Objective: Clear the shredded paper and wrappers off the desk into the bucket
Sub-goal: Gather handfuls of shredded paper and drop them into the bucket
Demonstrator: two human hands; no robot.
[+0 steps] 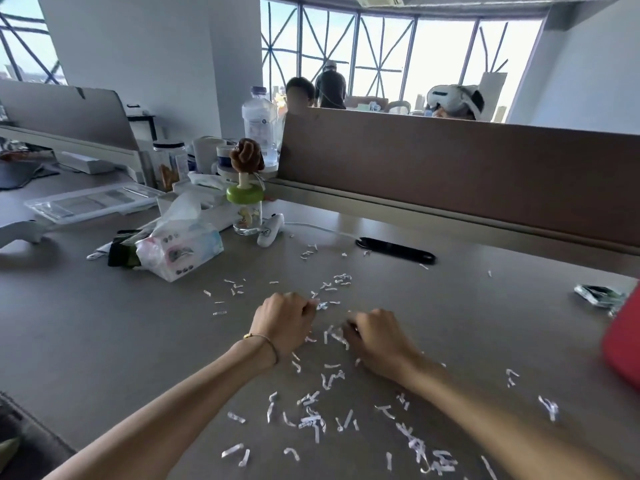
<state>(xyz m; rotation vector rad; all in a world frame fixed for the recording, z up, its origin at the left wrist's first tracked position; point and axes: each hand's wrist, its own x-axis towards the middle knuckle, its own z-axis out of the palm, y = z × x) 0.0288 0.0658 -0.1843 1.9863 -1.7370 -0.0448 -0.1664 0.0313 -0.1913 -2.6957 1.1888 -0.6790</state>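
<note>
Resting knuckles-up on the desk (104, 341), both hands have fingers curled under. Left hand (282, 323) pinches a small wad of shredded paper (322, 305) at its fingertips, at its 1 o'clock. Right hand (375, 337) is curled too; strips lie just at its 9 o'clock, but whether it holds any cannot be told. More shreds scatter from 12 o'clock of the hands round to 6 o'clock, thickest between the forearms. Red bucket (623, 344) edge at 3 o'clock, well apart. Crumpled wrapper (597, 295) at 2 o'clock, beside the bucket. Tissue pack (180, 247) at 10 o'clock.
</note>
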